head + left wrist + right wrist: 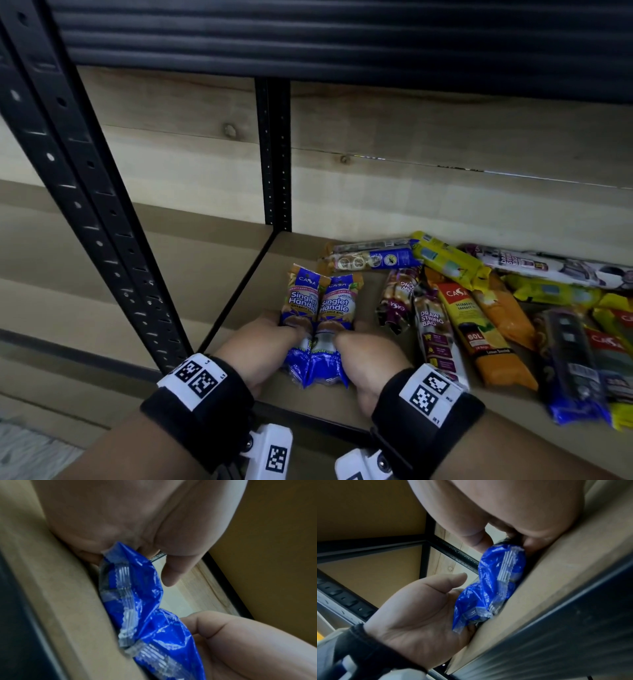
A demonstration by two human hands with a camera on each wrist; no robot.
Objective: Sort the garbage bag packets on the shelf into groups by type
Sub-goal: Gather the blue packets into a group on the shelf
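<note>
While the left hand (255, 346) and right hand (368, 356) cup the two glossy blue Singlet Handle plastic packets (317, 318) lying side by side at the tan board shelf (239, 284) front-left, thumbs on top, loose pressure may let the slick packets slide off the front edge or part.

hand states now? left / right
Left hand: holds the left Singlet Handle packet, thumb on top.
Right hand: holds the right Singlet Handle packet, thumb on top.

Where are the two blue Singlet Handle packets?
Head view: the two Singlet Handle packets lie side by side at the shelf's left end, between left hand and right hand.
</note>
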